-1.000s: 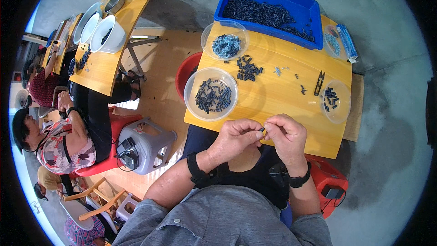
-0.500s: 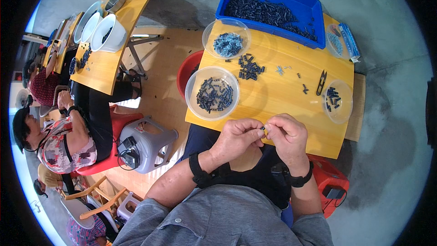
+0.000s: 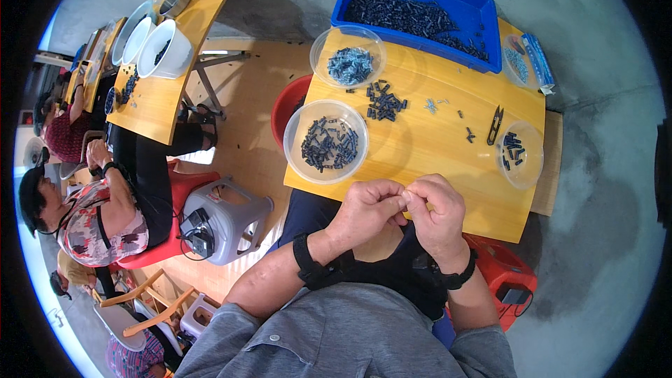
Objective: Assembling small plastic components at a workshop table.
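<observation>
Head view: left hand (image 3: 365,208) and right hand (image 3: 441,215) pinched together, any held piece hidden; I judge close finger work, needing steady grip; bowl (image 3: 325,177) of black pieces (image 3: 320,147) beyond left hand.

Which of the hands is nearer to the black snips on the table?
The right hand is nearer: it is below and left of the snips in the picture; the left hand is farther to the left.
</observation>
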A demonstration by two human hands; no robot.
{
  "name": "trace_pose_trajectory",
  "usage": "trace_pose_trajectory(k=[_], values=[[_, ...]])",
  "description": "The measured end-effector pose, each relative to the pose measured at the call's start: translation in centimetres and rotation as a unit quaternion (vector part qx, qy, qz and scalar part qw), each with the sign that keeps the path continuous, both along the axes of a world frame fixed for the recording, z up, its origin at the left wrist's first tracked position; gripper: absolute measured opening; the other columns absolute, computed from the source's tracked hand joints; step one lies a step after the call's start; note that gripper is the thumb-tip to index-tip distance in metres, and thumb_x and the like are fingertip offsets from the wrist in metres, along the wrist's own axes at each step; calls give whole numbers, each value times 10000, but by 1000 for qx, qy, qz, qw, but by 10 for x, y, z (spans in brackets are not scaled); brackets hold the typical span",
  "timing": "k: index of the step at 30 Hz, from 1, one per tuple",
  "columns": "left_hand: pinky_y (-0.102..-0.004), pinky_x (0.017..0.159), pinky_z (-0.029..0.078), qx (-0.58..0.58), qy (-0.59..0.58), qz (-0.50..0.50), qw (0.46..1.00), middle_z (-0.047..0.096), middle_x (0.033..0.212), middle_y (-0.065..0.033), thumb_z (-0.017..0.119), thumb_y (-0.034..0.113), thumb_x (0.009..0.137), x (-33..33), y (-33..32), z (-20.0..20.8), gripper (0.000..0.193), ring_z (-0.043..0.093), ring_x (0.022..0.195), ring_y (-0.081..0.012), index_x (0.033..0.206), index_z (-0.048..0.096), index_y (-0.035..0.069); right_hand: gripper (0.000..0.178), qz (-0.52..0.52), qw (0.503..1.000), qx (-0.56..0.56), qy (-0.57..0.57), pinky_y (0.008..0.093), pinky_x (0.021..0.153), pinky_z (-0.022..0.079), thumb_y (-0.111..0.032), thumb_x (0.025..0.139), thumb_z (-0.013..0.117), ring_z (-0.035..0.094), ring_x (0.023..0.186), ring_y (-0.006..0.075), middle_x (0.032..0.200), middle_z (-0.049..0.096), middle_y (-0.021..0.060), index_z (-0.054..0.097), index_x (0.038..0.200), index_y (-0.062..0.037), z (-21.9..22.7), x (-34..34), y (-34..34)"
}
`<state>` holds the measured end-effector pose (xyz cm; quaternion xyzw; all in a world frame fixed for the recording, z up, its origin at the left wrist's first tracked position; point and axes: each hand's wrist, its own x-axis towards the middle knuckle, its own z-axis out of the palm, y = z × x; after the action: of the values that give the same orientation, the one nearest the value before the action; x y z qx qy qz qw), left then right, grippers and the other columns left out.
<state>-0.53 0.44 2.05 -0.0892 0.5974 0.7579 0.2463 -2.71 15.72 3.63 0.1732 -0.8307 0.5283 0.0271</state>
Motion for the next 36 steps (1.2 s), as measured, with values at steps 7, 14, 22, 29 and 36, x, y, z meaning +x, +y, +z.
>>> trace_pose_trajectory(k=[7,14,22,29,36], values=[[-227,639,527,20,9,-10,1000,649,806,-43,566,91,925,-3,0,0,143,621,696,-91,940,633,-33,54,-2,989,-87,-118,280,604,466,-37,821,654,590,702,177,762,607,87,632,826,12,-3,0,9],[-225,651,527,79,-24,3,997,649,827,-44,580,76,911,-3,0,5,117,621,692,-94,945,630,-24,177,-62,943,-207,-254,225,529,454,-147,918,578,548,574,111,714,587,43,604,845,12,1,0,13],[-300,875,431,-11,142,23,989,617,1034,-73,613,2,845,2,2,1,54,560,973,-143,891,641,-4,545,4,818,-284,-499,225,363,453,-500,952,426,547,430,124,641,576,71,576,795,0,-4,9,20],[-305,901,422,57,53,-25,997,623,1055,-93,594,-14,843,5,-1,16,53,546,1043,-148,854,645,-2,591,122,683,-399,-600,271,329,433,-575,932,375,504,364,174,574,546,101,541,802,-23,-8,14,19],[-353,1023,330,117,33,-83,989,633,1090,-105,572,-3,855,4,-6,28,92,448,1244,-202,817,656,-5,633,215,597,-418,-650,284,324,410,-622,911,366,434,333,134,520,467,56,532,700,-49,-9,20,23]])
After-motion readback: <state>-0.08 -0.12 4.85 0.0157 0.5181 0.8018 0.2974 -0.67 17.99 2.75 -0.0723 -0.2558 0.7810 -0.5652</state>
